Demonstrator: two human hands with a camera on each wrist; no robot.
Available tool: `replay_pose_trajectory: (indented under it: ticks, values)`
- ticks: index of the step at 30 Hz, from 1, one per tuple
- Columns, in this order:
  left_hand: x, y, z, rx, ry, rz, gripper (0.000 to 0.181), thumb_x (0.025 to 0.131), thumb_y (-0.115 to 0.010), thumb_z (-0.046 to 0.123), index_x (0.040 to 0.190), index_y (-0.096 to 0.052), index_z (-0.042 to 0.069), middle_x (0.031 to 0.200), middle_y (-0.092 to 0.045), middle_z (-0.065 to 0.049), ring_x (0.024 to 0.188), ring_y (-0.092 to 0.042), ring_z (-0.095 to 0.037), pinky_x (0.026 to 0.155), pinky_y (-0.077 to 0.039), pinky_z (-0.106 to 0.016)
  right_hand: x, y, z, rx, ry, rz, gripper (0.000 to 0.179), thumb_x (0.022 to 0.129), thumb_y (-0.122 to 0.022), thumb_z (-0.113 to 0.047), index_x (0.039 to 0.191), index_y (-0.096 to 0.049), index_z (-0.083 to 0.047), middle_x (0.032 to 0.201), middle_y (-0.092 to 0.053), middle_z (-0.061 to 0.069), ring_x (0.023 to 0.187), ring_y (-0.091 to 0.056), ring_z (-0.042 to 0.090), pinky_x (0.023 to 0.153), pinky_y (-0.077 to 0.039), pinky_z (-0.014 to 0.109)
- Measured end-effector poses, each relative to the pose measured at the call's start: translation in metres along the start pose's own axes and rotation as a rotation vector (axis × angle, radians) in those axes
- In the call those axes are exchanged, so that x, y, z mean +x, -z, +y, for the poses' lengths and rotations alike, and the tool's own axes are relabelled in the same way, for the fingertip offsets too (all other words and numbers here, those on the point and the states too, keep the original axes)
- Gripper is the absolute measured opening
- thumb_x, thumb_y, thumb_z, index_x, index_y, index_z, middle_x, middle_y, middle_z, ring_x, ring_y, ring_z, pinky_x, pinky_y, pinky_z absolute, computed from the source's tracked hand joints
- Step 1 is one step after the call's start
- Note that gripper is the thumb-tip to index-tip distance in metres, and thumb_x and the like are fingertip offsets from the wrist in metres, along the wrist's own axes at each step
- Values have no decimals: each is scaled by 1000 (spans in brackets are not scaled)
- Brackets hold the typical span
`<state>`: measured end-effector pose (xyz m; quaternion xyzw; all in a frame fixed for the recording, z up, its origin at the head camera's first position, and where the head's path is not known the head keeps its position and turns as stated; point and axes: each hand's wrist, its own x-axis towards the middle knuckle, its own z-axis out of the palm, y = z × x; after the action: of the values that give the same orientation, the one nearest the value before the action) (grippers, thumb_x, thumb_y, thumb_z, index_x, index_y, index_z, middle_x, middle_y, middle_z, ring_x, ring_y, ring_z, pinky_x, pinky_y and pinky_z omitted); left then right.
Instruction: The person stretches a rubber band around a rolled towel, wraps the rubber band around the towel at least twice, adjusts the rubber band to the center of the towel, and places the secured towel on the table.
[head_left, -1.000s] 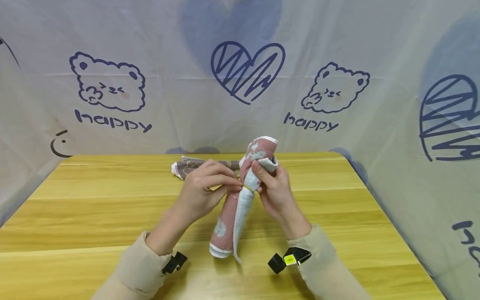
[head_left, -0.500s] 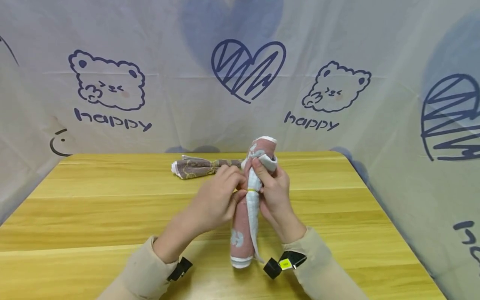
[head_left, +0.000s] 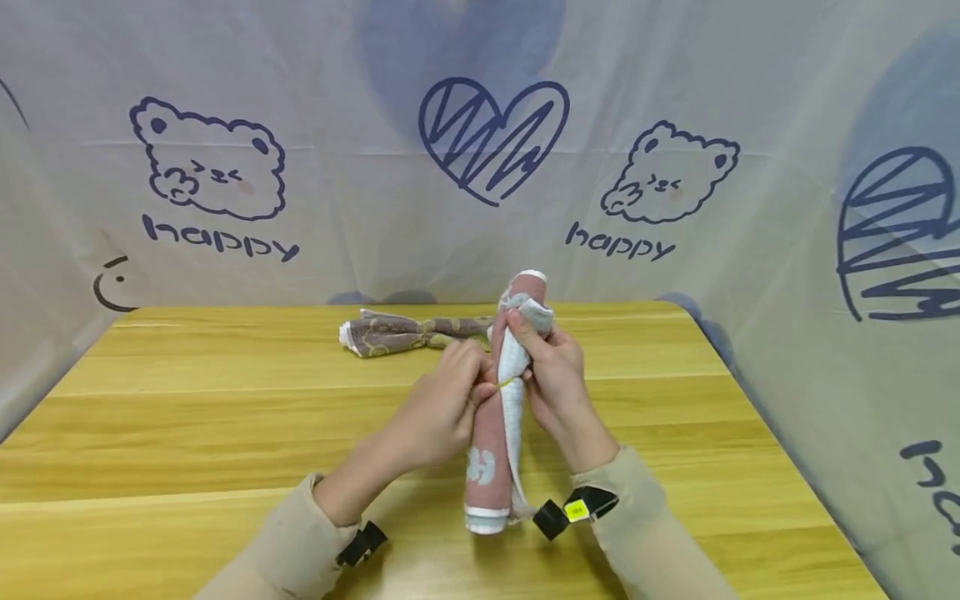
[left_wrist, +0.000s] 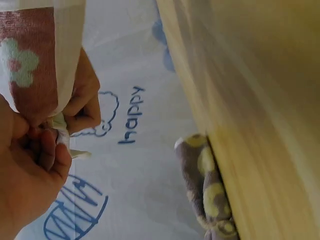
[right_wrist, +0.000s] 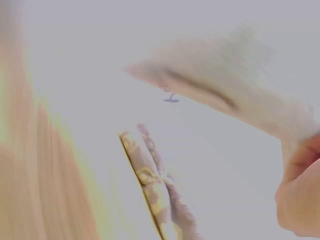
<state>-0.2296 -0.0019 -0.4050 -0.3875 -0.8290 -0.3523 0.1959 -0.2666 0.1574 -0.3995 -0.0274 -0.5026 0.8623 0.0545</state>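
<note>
A rolled pink towel point(head_left: 489, 458) with pale flower patches and a white underside stands nearly upright above the table in the head view. Around its middle runs a thin yellow rubber band point(head_left: 513, 381). My left hand point(head_left: 444, 402) pinches the band at the towel's left side, thumb and fingers curled in. With its thumb across the white fold, my right hand point(head_left: 558, 379) grips the roll from the right, just above the band. The left wrist view shows the flowered towel end point(left_wrist: 37, 95) close by; fingers hide the band there.
A second towel, brown with yellow pattern point(head_left: 386, 336), lies rolled and cinched at its middle near the back of the wooden table point(head_left: 187, 433). Behind hangs a printed cloth point(head_left: 352, 192) with bears and hearts. Both wrists carry black camera straps.
The pink towel's lower end has swung right, so the roll stands straighter. My left hand has shifted right with the band, uncovering the brown towel's middle. The right hand keeps its grip.
</note>
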Motion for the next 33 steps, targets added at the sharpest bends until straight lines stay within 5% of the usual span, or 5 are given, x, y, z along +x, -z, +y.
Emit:
replay_pose_trajectory:
  ticks: [9, 14, 20, 25, 33]
  values:
    - [3, 16, -20, 83, 85, 202, 7, 104, -59, 2, 103, -52, 1, 98, -51, -11, 80, -54, -19, 65, -51, -31, -5, 0, 3, -276, 40, -279, 48, 103, -60, -6, 150, -51, 1, 132, -66, 15, 104, -66, 13, 85, -56, 30]
    - [2, 21, -30, 79, 140, 332, 8, 102, -61, -1, 104, -53, -3, 98, -52, -15, 82, -55, -24, 68, -51, -35, -10, -1, 12, -407, 77, -432, 54, 101, -65, -2, 152, -50, -4, 142, -59, 23, 116, -66, 24, 91, -58, 31]
    - [-1, 19, -34, 46, 156, 352, 7, 100, -63, -3, 103, -56, -4, 98, -54, -16, 84, -57, -25, 72, -53, -36, -16, -4, 24, -422, 80, -451, 56, 97, -69, 1, 151, -52, -4, 143, -57, 22, 116, -68, 35, 89, -60, 36]
    - [-4, 29, -36, 79, 124, 296, 11, 99, -69, 2, 106, -61, 0, 102, -57, -12, 88, -61, -22, 76, -56, -36, -17, -3, 24, -475, 58, -422, 57, 96, -72, -2, 150, -54, -4, 143, -59, 21, 112, -71, 30, 85, -61, 35]
    - [-4, 68, -47, 245, -88, 300, 34, 88, -84, 11, 118, -70, 5, 129, -60, -16, 116, -51, -38, 102, -42, -51, -9, 5, -2, -792, 129, -579, 53, 92, -79, -15, 143, -65, -12, 130, -68, 15, 102, -70, 27, 77, -60, 35]
